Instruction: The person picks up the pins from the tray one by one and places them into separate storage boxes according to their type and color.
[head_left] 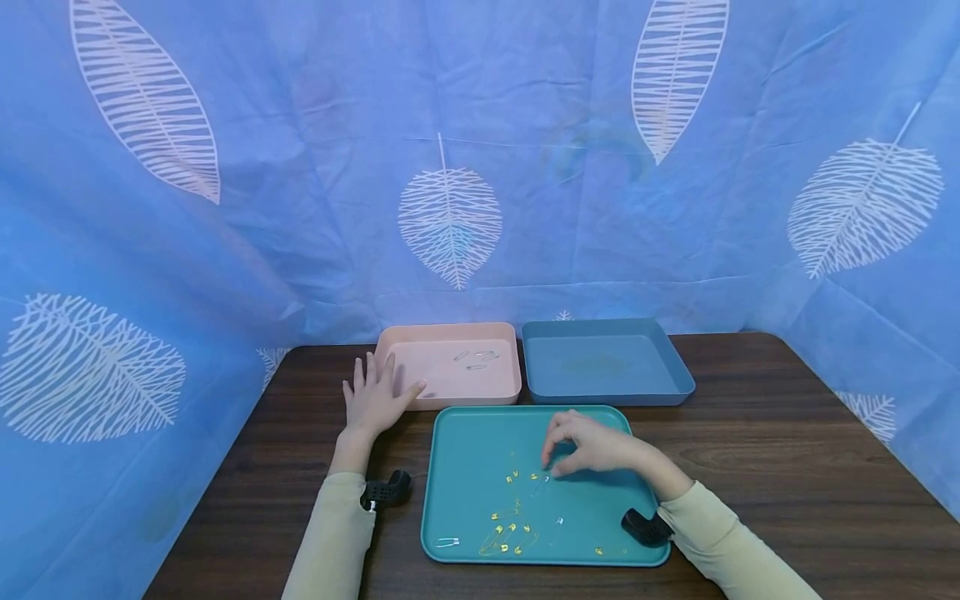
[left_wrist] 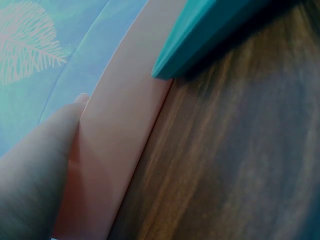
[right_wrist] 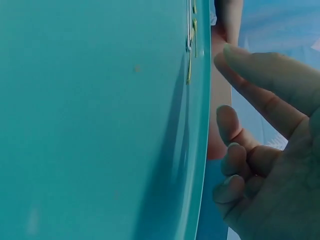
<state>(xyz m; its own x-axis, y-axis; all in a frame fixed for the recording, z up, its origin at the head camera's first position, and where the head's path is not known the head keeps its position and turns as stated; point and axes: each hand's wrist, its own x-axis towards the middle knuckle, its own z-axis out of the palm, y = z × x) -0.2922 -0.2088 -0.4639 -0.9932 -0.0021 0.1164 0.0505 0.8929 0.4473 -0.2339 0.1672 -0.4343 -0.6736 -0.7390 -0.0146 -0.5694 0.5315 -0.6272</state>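
Observation:
My left hand [head_left: 372,406] rests with spread fingers on the left end of a pink tray [head_left: 450,400]. In the left wrist view, the thumb [left_wrist: 37,145] lies over that tray's rim. My right hand [head_left: 592,443] hovers low over a teal tray [head_left: 480,433], fingers loosely bent, with nothing visible between the fingertips [right_wrist: 227,120]. Just under those fingertips lie small gold safety pins [head_left: 534,476] and a silver safety pin [head_left: 546,478]. More gold safety pins [head_left: 504,547] are clustered toward the tray's front, with a silver safety pin [head_left: 447,542] in its front left corner.
Several silver safety pins [head_left: 476,367] lie inside the pink tray. Beside it stands a blue tray [head_left: 607,398], behind the teal one. All three sit on a dark wooden table [head_left: 757,433], with a blue leaf-patterned cloth [head_left: 525,233] hanging behind and at the sides.

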